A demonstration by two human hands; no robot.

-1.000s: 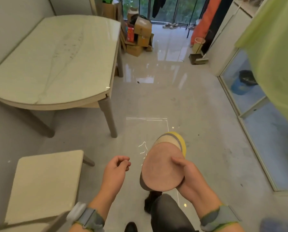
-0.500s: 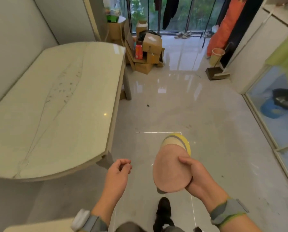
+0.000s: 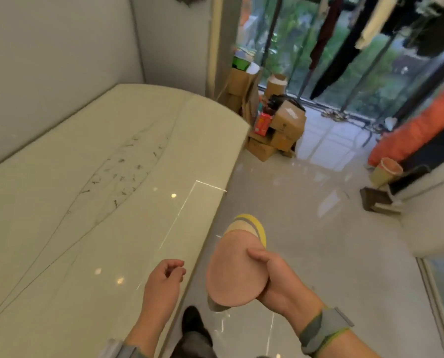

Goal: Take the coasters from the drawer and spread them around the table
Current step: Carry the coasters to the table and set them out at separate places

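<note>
The table (image 3: 91, 208) was pale cream with thin dark veining. The coasters (image 3: 235, 270) showed pink in front, tan, grey and yellow edges behind at twelve o'clock.

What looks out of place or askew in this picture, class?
Only the coasters: the right hand holds them as an uneven, fanned stack over the floor, none yet on the table. The left hand is empty.

L hand (image 3: 164, 277) curled, R hand (image 3: 275, 282) clasping.

Home interior, marble dining table (image 3: 112, 202), hanging laundry (image 3: 345, 42), stacked cardboard boxes (image 3: 280, 130), tiled floor (image 3: 319, 228)
</note>
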